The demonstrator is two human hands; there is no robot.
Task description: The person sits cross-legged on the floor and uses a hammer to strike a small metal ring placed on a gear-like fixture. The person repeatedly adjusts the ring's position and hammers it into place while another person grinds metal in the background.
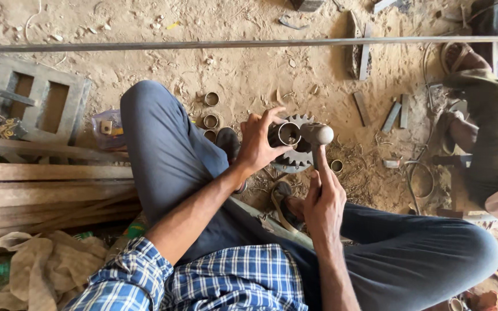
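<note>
Hammer stands head-up in the right hand, fingers clamped on its handle, its head just beside a short metal sleeve that the left hand pinches, fingers closed round it, above a toothed gear on the sandy floor. A glancing blow could catch the left fingertips, so near the head, or knock the sleeve loose.
</note>
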